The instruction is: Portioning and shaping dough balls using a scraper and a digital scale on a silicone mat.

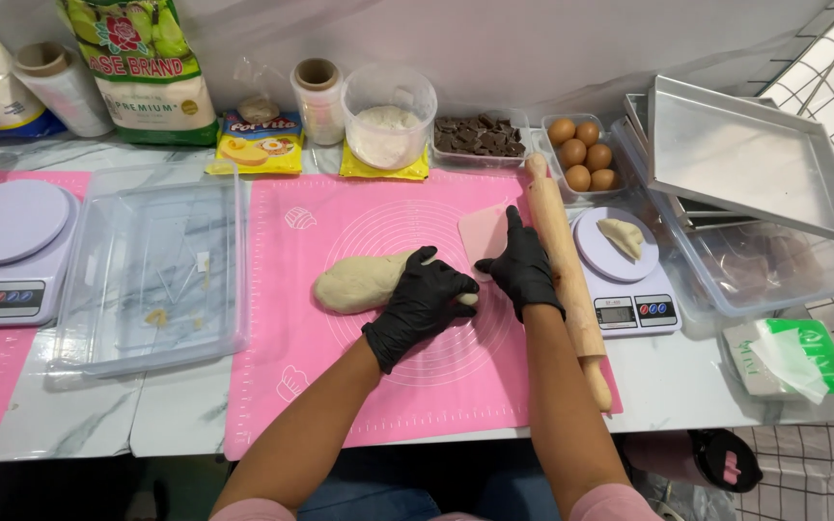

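A long lump of pale dough (351,284) lies on the pink baking mat (311,386). My left hand (419,305), in a black glove, presses on the dough's right end. My right hand (523,267), also gloved in black, holds a pink dough scraper (481,232) just right of the dough. A wooden rolling pin (564,280) lies along the mat's right edge, beside my right hand. A small piece of dough (623,236) sits on the white kitchen scale (629,307) to the right.
An empty clear tray (98,328) and a second scale (7,251) are on the left. Along the back stand flour bags (147,72), a flour tub (388,116), chocolate pieces (480,135) and eggs (581,152). Metal baking trays (740,159) are stacked at right.
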